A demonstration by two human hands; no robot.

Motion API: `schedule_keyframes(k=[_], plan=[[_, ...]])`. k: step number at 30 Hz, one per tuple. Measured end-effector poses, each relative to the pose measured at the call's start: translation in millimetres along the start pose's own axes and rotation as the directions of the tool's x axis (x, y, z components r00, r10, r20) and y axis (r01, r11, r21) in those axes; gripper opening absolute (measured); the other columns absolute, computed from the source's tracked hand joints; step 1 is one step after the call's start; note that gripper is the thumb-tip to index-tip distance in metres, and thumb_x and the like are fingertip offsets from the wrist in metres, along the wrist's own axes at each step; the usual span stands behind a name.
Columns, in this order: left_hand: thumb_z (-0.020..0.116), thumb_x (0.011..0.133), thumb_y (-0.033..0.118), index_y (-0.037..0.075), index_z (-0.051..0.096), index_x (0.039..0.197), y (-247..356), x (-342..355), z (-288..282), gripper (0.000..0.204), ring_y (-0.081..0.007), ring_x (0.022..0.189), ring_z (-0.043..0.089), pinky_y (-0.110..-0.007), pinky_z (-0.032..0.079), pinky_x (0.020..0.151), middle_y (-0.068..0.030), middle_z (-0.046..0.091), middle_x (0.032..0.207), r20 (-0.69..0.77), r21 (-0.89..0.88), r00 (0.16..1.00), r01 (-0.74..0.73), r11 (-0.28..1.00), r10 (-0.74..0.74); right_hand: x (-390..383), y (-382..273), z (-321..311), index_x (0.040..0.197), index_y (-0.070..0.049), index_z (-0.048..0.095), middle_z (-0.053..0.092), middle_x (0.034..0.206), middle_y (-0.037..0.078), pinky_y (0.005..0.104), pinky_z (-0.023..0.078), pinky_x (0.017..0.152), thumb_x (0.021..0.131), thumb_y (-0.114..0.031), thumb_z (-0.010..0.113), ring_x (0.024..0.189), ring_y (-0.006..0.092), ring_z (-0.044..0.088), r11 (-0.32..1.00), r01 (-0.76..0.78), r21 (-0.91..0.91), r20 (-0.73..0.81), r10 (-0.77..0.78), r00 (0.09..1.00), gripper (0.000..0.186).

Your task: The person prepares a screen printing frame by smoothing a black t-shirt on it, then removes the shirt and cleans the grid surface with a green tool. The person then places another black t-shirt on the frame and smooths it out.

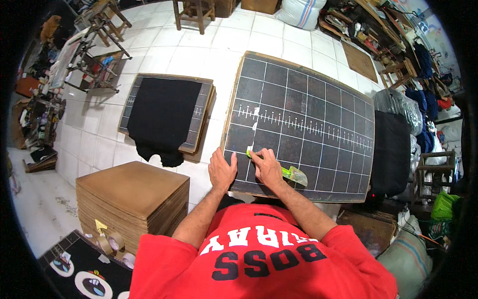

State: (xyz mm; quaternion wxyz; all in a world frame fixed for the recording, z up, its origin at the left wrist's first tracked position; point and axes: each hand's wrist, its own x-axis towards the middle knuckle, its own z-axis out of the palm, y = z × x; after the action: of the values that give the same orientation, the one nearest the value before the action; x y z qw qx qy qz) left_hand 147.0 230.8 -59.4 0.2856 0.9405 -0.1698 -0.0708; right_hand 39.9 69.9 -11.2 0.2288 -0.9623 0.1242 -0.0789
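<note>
My left hand (223,170) rests on the near left edge of a dark gridded board (303,134) with white measuring marks, its fingers slightly apart and holding nothing. My right hand (265,167), just right of it, pinches a small bright green object (250,152) against the board; a white bit shows at its tip, and its exact form is hidden by the fingers. A green tool with a translucent flat part (298,176) lies on the board beside that hand. A few white scraps (256,112) sit along a grid line farther up.
Black cloth (159,107) drapes over a smaller board at left. A tall stack of brown sheets (124,184) stands near left, tape rolls beside it. Stools (194,15), a white sack (294,10), bagged goods, a black pad (391,154) and crowded shelves surround the tiled floor.
</note>
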Motion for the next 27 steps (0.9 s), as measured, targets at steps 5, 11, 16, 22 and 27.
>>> schedule_keyframes(k=[5,11,16,22,27], plan=[[0.066,0.102,0.050,-0.002,0.053,0.145,-2,2,-1,0.069,-0.0394,0.121,0.062,-0.053,0.050,0.099,-0.0210,0.063,0.132,0.027,0.007,1.000,-0.004,1.000,0.004,12,-12,4,0.133,-0.016,0.075,0.063,0.109,0.010,0.0452,0.058,0.082,0.088,-0.002,0.073,0.103,0.0322,0.063,0.993,-0.115,-0.002,-0.010,0.115,0.993,0.047],[0.064,0.102,0.056,0.000,0.053,0.146,-9,2,-1,0.072,-0.0391,0.125,0.061,-0.057,0.048,0.101,-0.0194,0.061,0.138,0.101,-0.013,0.994,0.036,0.999,-0.035,-3,-23,-6,0.131,-0.016,0.076,0.064,0.111,0.010,0.0455,0.058,0.086,0.091,-0.004,0.072,0.106,0.0326,0.064,0.983,-0.147,0.114,0.036,0.144,0.989,0.042],[0.064,0.102,0.057,0.000,0.051,0.148,-13,4,3,0.074,-0.0388,0.129,0.058,-0.058,0.045,0.105,-0.0189,0.059,0.141,0.123,-0.063,0.992,0.039,0.997,-0.031,0,-26,-3,0.135,-0.018,0.072,0.063,0.116,0.008,0.0456,0.060,0.082,0.088,-0.002,0.070,0.109,0.0320,0.063,0.982,-0.189,-0.012,0.039,0.189,0.981,0.050],[0.063,0.102,0.056,-0.001,0.050,0.148,-14,4,3,0.075,-0.0392,0.132,0.055,-0.057,0.043,0.108,-0.0207,0.058,0.140,0.129,-0.094,0.991,0.030,0.995,-0.018,20,-19,5,0.135,-0.016,0.073,0.062,0.116,0.012,0.0458,0.058,0.083,0.092,-0.001,0.069,0.105,0.0339,0.064,0.974,-0.228,-0.006,0.003,0.228,0.974,0.045],[0.066,0.103,0.051,-0.001,0.049,0.149,-14,4,2,0.071,-0.0409,0.128,0.055,-0.055,0.044,0.106,-0.0222,0.058,0.137,0.109,-0.077,0.994,0.009,0.997,-0.001,11,-19,-7,0.134,-0.014,0.074,0.064,0.116,0.012,0.0450,0.055,0.091,0.096,-0.002,0.068,0.105,0.0347,0.063,0.973,-0.191,0.129,0.021,0.189,0.982,0.040]])
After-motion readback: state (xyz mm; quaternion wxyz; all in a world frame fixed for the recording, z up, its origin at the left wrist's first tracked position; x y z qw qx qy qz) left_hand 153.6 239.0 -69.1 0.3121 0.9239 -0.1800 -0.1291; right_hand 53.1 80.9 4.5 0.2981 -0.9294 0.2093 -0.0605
